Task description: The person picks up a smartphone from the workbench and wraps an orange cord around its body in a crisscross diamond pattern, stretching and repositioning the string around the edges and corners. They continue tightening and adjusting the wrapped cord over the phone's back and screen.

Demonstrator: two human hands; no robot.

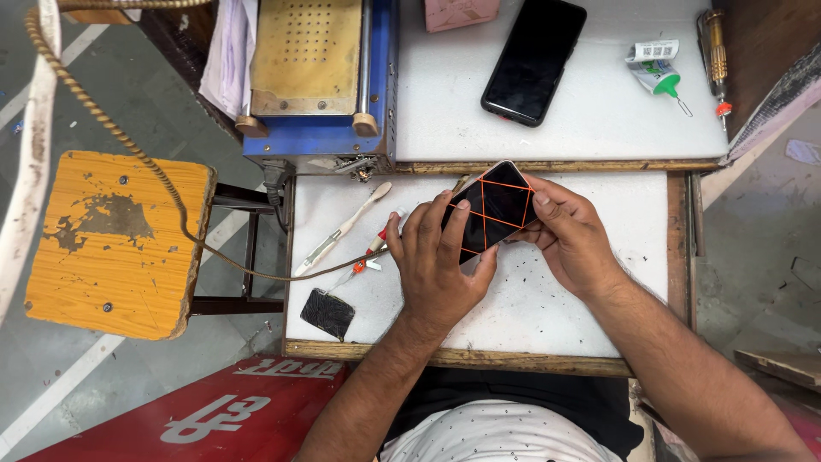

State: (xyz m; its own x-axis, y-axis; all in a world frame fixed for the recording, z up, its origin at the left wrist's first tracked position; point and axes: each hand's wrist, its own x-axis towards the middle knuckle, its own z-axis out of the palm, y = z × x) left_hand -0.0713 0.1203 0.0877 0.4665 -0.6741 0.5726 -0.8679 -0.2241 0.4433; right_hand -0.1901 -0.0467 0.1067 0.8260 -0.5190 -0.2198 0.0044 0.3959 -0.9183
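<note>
A black smartphone wrapped in thin orange bands that cross its screen is held above the white work surface. My left hand grips its lower left end, fingers over the screen. My right hand holds its right edge, thumb near the top corner.
A second black phone, a glue tube and a screwdriver lie on the upper white surface. A blue and brass machine stands at upper left. A white toothbrush, a red-tipped tool and a black pad lie left of my hands. An orange stool stands further left.
</note>
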